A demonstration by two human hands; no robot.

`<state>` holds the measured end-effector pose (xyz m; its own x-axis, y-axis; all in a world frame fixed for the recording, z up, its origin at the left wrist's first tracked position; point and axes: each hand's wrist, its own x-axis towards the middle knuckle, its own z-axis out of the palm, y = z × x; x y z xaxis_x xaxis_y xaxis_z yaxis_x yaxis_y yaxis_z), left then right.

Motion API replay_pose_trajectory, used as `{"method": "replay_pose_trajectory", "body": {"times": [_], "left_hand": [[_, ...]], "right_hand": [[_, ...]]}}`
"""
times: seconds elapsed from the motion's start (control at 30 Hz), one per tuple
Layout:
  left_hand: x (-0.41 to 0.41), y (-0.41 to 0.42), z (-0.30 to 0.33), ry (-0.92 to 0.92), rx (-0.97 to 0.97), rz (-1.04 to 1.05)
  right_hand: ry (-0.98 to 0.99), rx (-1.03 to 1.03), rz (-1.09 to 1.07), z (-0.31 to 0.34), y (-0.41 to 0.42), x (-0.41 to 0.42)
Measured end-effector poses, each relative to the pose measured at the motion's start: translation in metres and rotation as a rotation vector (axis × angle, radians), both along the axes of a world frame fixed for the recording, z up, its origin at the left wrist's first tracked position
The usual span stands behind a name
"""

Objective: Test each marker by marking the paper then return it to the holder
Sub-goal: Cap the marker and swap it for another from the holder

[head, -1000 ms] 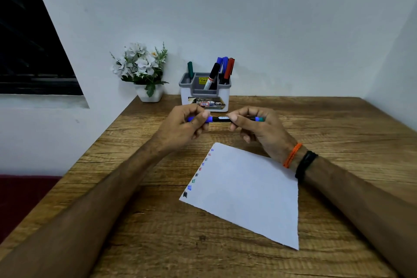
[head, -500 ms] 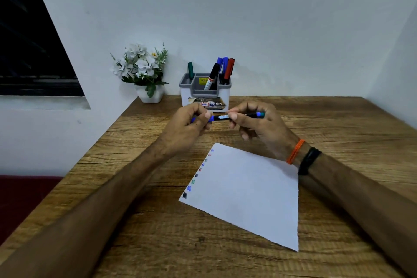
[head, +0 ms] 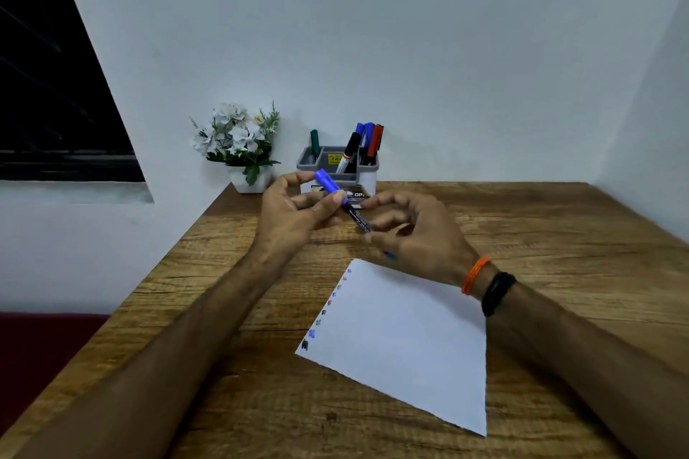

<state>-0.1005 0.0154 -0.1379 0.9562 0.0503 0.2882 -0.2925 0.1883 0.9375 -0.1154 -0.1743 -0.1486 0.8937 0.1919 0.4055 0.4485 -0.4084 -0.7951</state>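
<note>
**Capped marker, on its way back to the holder**

The table (head: 559, 235) fills the lower view, wood-grained, set against a pale wall. On it the paper (head: 406, 339) lies skewed, one corner toward the hands, with a row of small coloured test marks down its left edge. At the back stands the holder (head: 367, 175), grey and white, with a green marker alone in its left compartment and black, blue and red ones crowded to the right. A flower pot (head: 249, 179) sits just left of it.

The left hand (head: 290, 216) is closed on the marker (head: 345, 203) near its blue cap, thumb and fingers pinching the cap end, which points up and back toward the holder. The dark barrel slants down toward the right hand (head: 421, 235), whose fingers are curled loosely about the lower end; whether they truly grip it I cannot tell. A bit of blue shows below that hand, too small to identify.

With the cap on, this looks like the return step. To do it well, let the right hand release fully, keep the left pinch high on the barrel, and carry the marker over the holder upright. Lower it tail-first into a gap, probably the emptier middle or left compartment, without knocking the leaning pens.
</note>
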Motion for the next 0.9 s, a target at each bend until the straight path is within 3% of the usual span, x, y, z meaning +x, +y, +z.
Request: {"method": "replay_pose_trajectory", "body": {"times": [0.27,0.57,0.77,0.9], "left_hand": [[-0.010,-0.010,0.011,-0.081,0.091,0.022],[-0.005,-0.008,0.002,-0.057,0.181,-0.013],[0.016,0.011,-0.027,-0.129,1.047,0.181],[0.034,0.017,-0.043,-0.115,1.329,0.171]], "right_hand": [[-0.237,-0.218,0.053,0.017,0.012,-0.010],[-0.266,-0.174,0.022,0.021,0.007,-0.008],[-0.241,-0.088,-0.062,0.033,-0.008,0.019],[-0.279,-0.038,-0.127,0.049,-0.014,0.047]]}}
